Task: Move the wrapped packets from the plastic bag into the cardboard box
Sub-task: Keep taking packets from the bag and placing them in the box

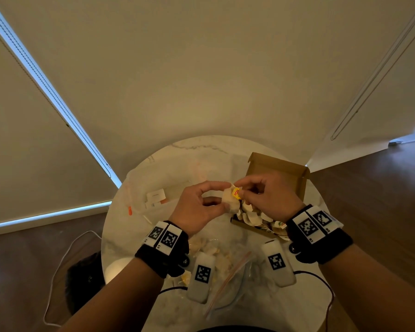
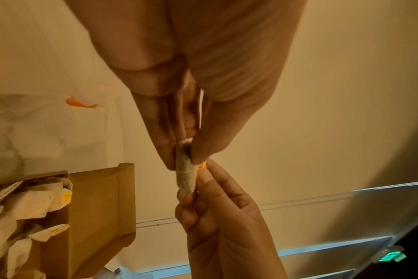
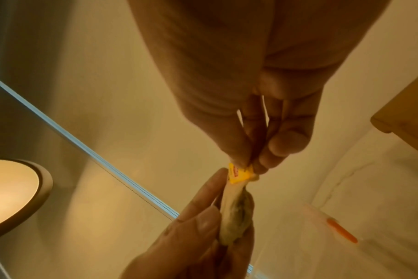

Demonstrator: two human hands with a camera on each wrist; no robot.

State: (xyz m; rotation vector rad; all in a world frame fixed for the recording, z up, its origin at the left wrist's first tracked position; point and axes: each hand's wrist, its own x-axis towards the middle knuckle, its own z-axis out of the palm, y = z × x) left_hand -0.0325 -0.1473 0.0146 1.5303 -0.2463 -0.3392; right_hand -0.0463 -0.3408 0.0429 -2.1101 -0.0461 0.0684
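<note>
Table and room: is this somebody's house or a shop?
Probably a room in a home. There is a round marble table on a wooden floor, and roller blinds with bead chains cover the windows. A glowing round lamp sits close by.

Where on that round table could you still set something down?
Bare marble shows at the table's far edge, beyond the hands and left of the cardboard box. The near side is crowded: the plastic bag of packets and two white tagged blocks.
</note>
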